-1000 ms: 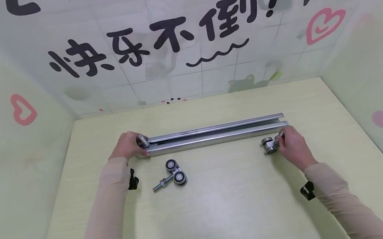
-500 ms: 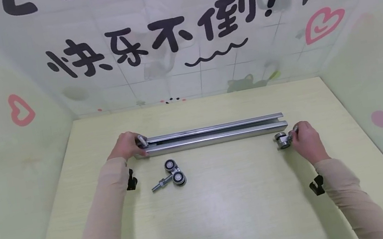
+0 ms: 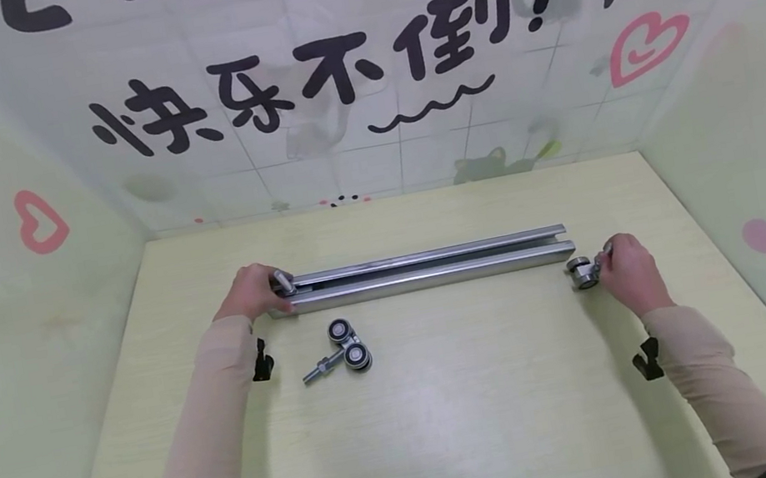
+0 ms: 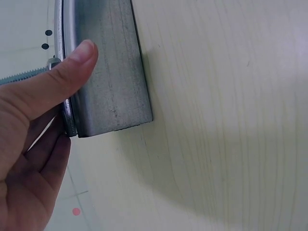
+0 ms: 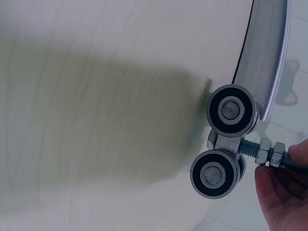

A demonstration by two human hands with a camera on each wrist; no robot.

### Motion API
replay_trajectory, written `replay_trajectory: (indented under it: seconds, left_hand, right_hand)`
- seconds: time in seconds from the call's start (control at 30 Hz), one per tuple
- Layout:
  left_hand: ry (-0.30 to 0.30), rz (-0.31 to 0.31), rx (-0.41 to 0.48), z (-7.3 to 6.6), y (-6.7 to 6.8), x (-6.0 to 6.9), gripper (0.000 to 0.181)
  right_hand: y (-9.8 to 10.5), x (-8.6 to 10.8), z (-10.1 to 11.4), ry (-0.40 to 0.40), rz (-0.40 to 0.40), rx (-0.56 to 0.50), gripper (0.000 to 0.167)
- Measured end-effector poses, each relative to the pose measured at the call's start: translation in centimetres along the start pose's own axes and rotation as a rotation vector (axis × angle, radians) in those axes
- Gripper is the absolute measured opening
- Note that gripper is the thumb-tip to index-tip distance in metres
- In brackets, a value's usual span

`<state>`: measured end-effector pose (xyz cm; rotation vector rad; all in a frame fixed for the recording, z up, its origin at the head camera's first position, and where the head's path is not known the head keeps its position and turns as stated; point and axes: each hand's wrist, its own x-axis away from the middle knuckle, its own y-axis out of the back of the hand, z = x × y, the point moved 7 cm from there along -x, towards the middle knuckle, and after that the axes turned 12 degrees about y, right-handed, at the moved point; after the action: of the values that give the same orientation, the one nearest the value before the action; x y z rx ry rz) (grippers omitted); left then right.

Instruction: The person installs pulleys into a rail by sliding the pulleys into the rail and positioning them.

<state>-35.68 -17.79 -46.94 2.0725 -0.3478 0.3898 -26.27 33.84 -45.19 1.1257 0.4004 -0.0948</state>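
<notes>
A steel channel rail (image 3: pixel 435 274) lies across the table, its slot facing up. My left hand (image 3: pixel 249 293) grips its left end, with the thumb on the near side wall in the left wrist view. A threaded bolt (image 4: pixel 26 75) stands out of the slot beside that hand; whatever it joins inside is hidden. Just off the rail's right end, my right hand (image 3: pixel 634 275) pinches the bolt of a roller trolley (image 5: pixel 230 110). Its wheels (image 3: pixel 583 273) point left and sit apart from the rail in the head view. Another roller trolley (image 3: pixel 354 355) lies on the table in front of the rail.
The pale wooden table (image 3: pixel 446 431) meets printed fabric walls at the back and both sides. Black lettering (image 3: pixel 332 70) and pink hearts mark the walls. Each wrist wears a black camera mount (image 3: pixel 262 361).
My right hand has carried its roller trolley rightward, from in front of the rail's right end to just beyond it. The left hand, rail and loose trolley stay put.
</notes>
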Motion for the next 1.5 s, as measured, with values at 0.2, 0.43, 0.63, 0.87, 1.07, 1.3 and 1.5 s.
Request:
replay_trajectory:
  seconds: [0.2, 0.43, 0.63, 0.87, 1.07, 1.3, 1.5]
  left_hand:
    - [0.0, -0.006, 0.001, 0.1, 0.2, 0.1, 0.053]
    - [0.0, -0.006, 0.004, 0.1, 0.2, 0.1, 0.052]
    - [0.006, -0.004, 0.02, 0.4, 0.1, 0.1, 0.053]
    - [0.013, 0.005, 0.019, 0.6, -0.2, -0.1, 0.054]
    - [0.01, 0.002, 0.015, 0.5, -0.2, -0.1, 0.053]
    - [0.001, -0.003, 0.012, 0.4, -0.2, -0.2, 0.054]
    - [0.003, -0.013, 0.011, 0.4, -0.1, -0.3, 0.054]
  right_hand:
    - [0.1, -0.4, -0.7, -0.032, 0.026, -0.007, 0.013]
    - [0.2, -1.1, -1.2, -0.047, 0.028, -0.005, 0.014]
    - [0.2, -1.7, -1.4, -0.048, 0.025, -0.007, 0.014]
    - [0.0, -2.5, -1.6, -0.064, 0.066, -0.008, 0.015]
    - [0.0, -3.3, -1.8, -0.08, 0.083, -0.007, 0.016]
    - [-0.3, -4.0, -2.0, -0.07, 0.074, 0.001, 0.016]
    - [-0.3, -4.4, -1.9, -0.064, 0.057, 0.004, 0.015]
